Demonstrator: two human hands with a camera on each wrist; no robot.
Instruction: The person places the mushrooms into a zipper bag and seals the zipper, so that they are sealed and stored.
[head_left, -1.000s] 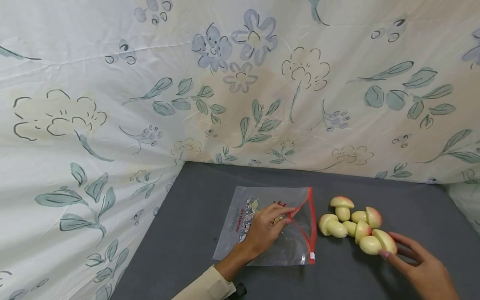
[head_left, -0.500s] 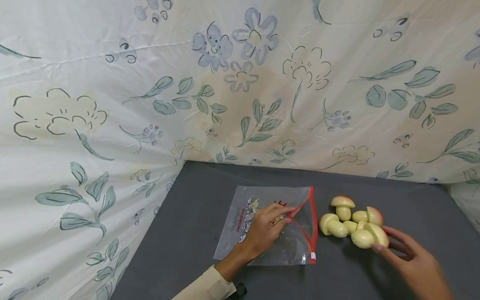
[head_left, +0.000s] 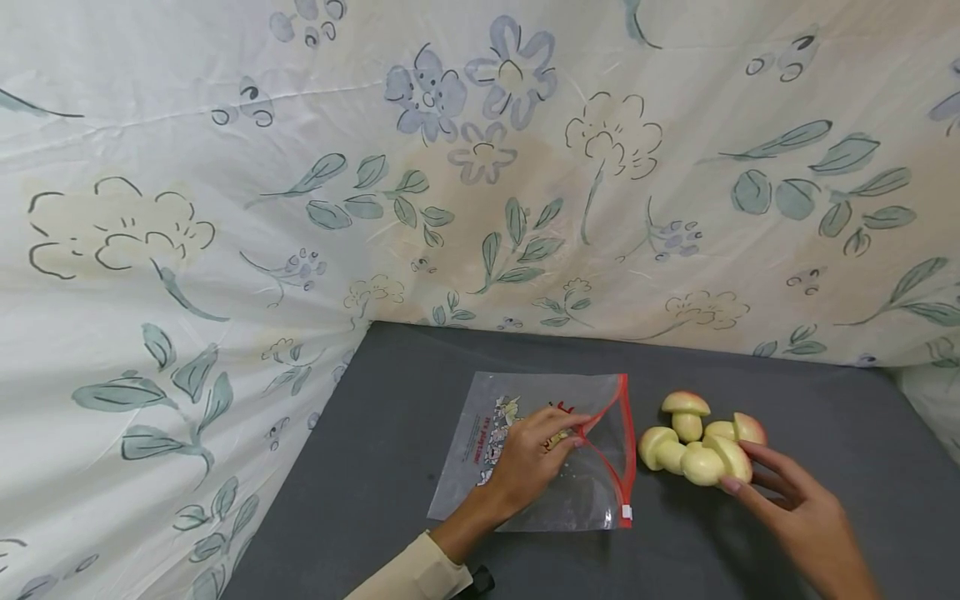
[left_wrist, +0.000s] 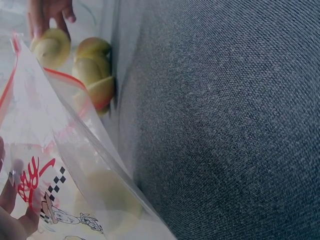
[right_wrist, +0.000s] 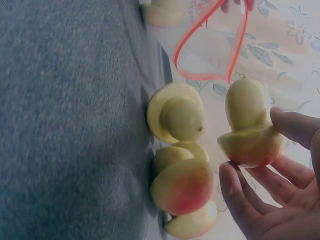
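Observation:
My right hand (head_left: pixel 798 508) pinches a toy mushroom (right_wrist: pixel 254 145) by its red-tinged cap, thumb on one side and fingertips on the other. The stem points toward the bag, and the right wrist view shows the mushroom raised off the table. A clear zip bag (head_left: pixel 551 512) with red edging lies to the left. My left hand (head_left: pixel 521 458) pinches the upper lip of its mouth, which gapes toward the right. Through the plastic, the left wrist view shows a blurred yellowish shape (left_wrist: pixel 110 200) inside the bag. Other toy mushrooms (head_left: pixel 685 415) lie near the bag's mouth, partly hidden behind the held one.
The dark grey tabletop (head_left: pixel 390 400) meets a floral cloth (head_left: pixel 480 250) at the back and left. A white slider (head_left: pixel 626 511) sits at the near end of the bag's red zip. A dark object (head_left: pixel 482 579) shows by the left sleeve (head_left: pixel 423 571).
My right hand has moved left with the held mushroom, bringing it in front of the others and closer to the bag's mouth. My left hand and the bag have stayed in place.

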